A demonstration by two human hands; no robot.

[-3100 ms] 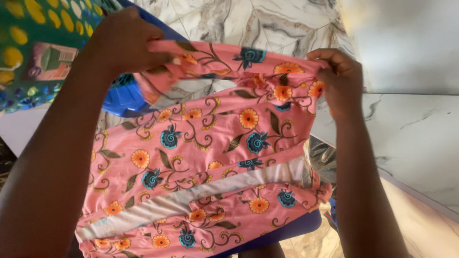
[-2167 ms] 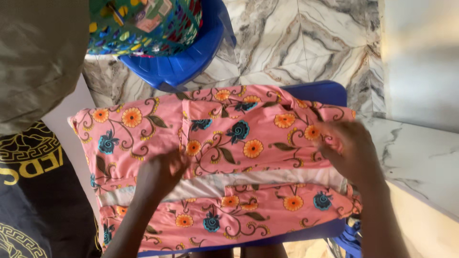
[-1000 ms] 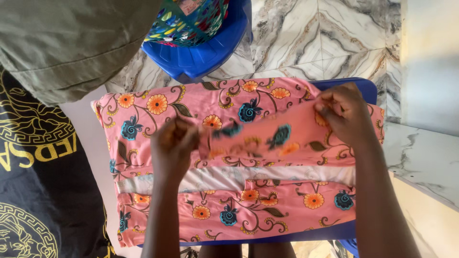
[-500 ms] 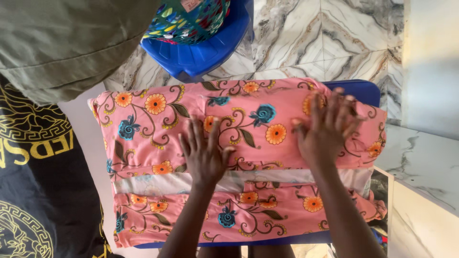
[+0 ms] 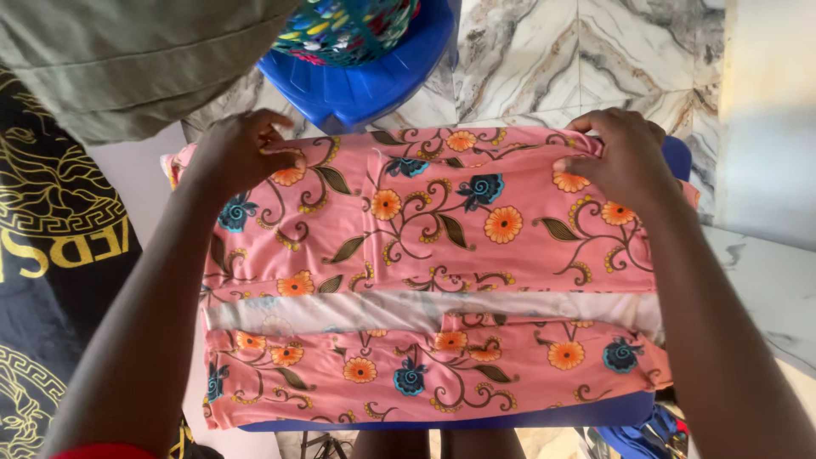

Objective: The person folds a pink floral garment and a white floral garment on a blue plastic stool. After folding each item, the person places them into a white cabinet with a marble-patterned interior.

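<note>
Two hands are gripping one pink floral garment (image 5: pixel 442 246), which is lying flat w/ a white strip showing across its lower half, filling centre frame over a blue seat (image 5: pixel 476 418) peeking out at 6 o'clock. Marble floor (image 5: pixel 544 59) is showing at 12–1 o'clock. Olive cloth (image 5: pixel 110 59) is hanging in at 10–11 o'clock, black fabric w/ gold print (image 5: pixel 42 255) lying at 9 o'clock. Blue plastic stool (image 5: pixel 365 81) is sitting at 12 o'clock, just beyond the garment's far edge, w/ a green patterned basket (image 5: pixel 348 25) on it. Left hand (image 5: pixel 238 149) is at 11 o'clock, fingers curled, pinching the far edge. Right hand (image 5: pixel 620 157) is at 1–2 o'clock, fingers bent together, thumb tucked under, clamping the far right corner.
</note>
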